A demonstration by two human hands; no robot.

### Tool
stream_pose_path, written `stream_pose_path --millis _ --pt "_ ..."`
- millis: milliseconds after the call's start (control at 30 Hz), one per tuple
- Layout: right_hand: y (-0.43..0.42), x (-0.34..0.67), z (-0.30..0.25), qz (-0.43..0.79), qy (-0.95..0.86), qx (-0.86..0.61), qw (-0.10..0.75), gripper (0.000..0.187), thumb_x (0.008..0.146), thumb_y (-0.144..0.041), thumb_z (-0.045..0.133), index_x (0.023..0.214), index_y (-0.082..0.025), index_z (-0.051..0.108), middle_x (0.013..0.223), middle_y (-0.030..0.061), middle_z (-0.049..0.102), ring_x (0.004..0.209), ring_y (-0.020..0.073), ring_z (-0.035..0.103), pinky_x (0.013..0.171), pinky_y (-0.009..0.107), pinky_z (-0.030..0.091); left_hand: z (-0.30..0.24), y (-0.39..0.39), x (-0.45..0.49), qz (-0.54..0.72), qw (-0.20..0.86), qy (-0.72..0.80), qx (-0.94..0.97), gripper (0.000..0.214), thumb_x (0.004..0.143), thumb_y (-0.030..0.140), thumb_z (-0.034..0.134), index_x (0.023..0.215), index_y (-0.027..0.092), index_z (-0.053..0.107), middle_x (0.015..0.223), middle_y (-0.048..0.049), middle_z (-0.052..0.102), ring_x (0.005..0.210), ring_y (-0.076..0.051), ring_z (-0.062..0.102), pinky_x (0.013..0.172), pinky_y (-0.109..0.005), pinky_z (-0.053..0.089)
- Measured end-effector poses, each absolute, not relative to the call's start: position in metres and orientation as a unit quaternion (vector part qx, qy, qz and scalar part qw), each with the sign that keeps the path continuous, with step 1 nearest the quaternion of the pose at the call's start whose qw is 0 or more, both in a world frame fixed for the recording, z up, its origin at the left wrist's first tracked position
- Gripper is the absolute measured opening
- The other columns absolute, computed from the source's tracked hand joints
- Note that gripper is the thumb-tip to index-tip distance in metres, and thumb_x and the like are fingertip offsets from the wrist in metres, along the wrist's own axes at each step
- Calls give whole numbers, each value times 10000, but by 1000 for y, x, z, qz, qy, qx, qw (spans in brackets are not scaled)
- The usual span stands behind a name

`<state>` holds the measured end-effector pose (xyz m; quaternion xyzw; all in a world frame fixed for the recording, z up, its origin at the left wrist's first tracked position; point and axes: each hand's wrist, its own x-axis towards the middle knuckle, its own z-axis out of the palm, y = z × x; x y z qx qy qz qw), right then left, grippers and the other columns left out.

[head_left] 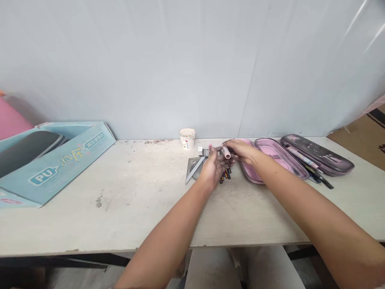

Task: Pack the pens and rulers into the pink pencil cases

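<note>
Tube (226, 152) pinched over a scuffed bench (99, 224)

Along a pale grey panel wall (150, 68) ran a long off-white bench, its top speckled with dark marks and worn patches, with flakes of dirt lying near the back edge. A sheet of brown cardboard (361, 136) leaned in at the far right corner, and a pink object (12, 118) stood at the far left. On the left of the bench sat a light blue printed box (72, 164) marked "PU", with a dark rounded shape (27, 152) lying in it. A paper cup (187, 138) stood upright against the wall.

Toward the middle, a metal set square (194, 168) and a small bunch of crayons (226, 175) lay just beside an open pink pencil case (270, 156). Next to that case lay a dark case (317, 154) with pens (313, 170) lying along it.

The tube, pink and white and short, was up off the bench between the person's hands, above the crayons. The right hand (240, 151) pinched it between fingers and thumb. The left hand (215, 166) lay turned up just beneath, its fingers loosely spread; whether they touched the tube could not be told.
</note>
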<state>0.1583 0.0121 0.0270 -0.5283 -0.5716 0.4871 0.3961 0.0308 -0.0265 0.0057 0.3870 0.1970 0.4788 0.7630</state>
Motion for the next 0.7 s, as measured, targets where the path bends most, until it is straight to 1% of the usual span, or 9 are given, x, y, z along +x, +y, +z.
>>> stream_pose_path --millis 100,200,333,400,467,500,567,633,700 --pt "-2 158 34 487 -559 -516 429 85 728 -266 535 758 -189 516 505 -43 520 350 72 378 347 211 298 5 -30 32 474 754 220 398 260 879 402 445 1006 179 405 729 -33 622 625 -142 611 688 -310 468" --pt "-21 155 38 476 -558 -467 494 187 700 -241 586 877 -213 534 690 -30 615 431 69 455 381 197 340 3 -32 34 473 745 247 401 266 818 298 571 980 186 392 708 -5 594 572 -117 582 637 -283 462" --pt "-40 150 28 518 -532 -385 547 256 721 -330 595 951 -246 520 951 -12 649 437 58 458 354 200 348 2 -37 33 440 761 214 425 199 809 277 566 927 172 445 673 8 548 532 -93 532 573 -244 442" --pt "-45 149 19 543 -509 -370 556 284 731 -368 595 977 -257 507 981 -10 651 396 57 438 331 212 344 3 -40 32 421 772 201 431 188 813 302 556 911 174 459 661 16 520 514 -78 500 540 -223 425" --pt "-47 148 11 558 -488 -359 567 287 731 -366 606 977 -253 511 957 -12 660 387 57 438 353 222 371 4 -43 32 410 773 204 438 201 817 346 548 885 186 447 646 32 481 490 -61 459 490 -191 388" --pt "-47 148 9 560 -481 -348 577 279 729 -354 615 967 -246 519 935 -12 665 418 63 469 400 229 410 4 -45 31 406 766 214 449 215 819 371 543 875 194 435 627 46 449 464 -50 425 451 -168 348" --pt "-48 146 6 554 -472 -325 604 248 724 -323 633 933 -229 537 889 -11 674 568 88 568 575 243 483 6 -47 31 398 737 251 484 241 829 426 517 881 214 416 577 77 364 401 -31 324 387 -135 232" --pt "-49 144 4 540 -468 -312 626 218 719 -303 643 898 -222 549 857 -5 679 769 122 619 760 266 480 8 -48 31 390 700 300 517 265 843 481 468 904 230 409 537 98 275 364 -24 226 369 -129 147" --pt "-49 142 3 526 -469 -310 638 207 719 -311 645 883 -226 551 845 -2 679 870 147 622 848 302 457 8 -49 33 387 667 339 539 297 853 521 413 931 234 416 515 104 231 357 -31 198 366 -135 143"
